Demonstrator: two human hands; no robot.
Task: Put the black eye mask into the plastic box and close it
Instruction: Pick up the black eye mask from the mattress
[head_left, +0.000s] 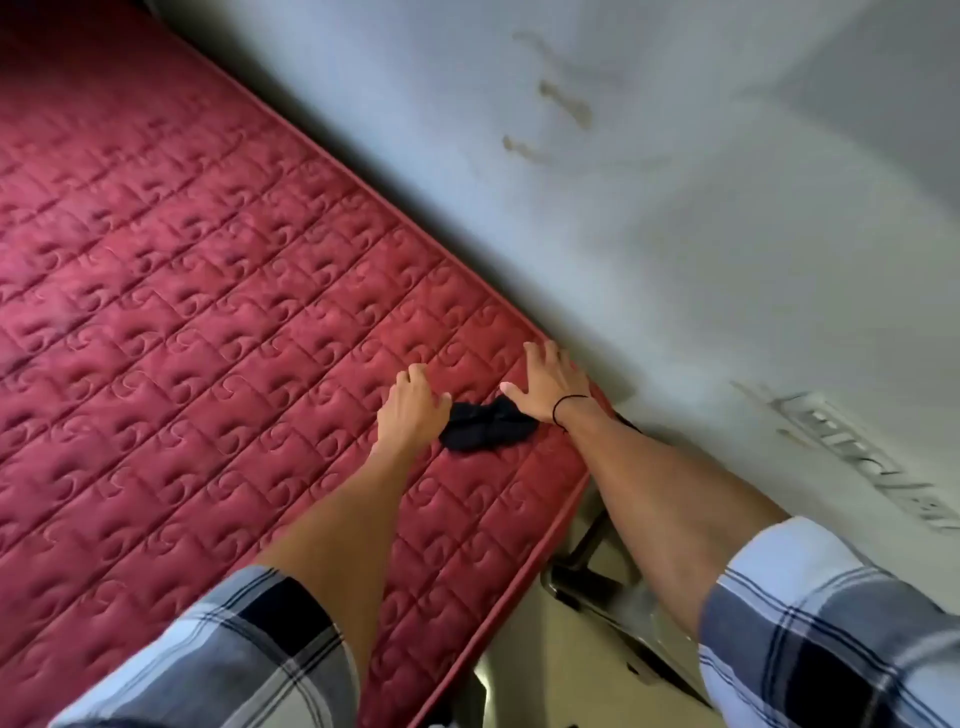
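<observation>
A black eye mask (488, 427) lies crumpled on a red mattress (182, 291), lower centre of frame. The left hand (413, 405) and right hand (548, 384) flank it, fingers spread, gripping nothing.

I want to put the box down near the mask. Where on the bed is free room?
The red mattress is bare to the left of the left hand and toward its far end. It is crowded at the corner by the wall, where both hands flank the black eye mask.
</observation>
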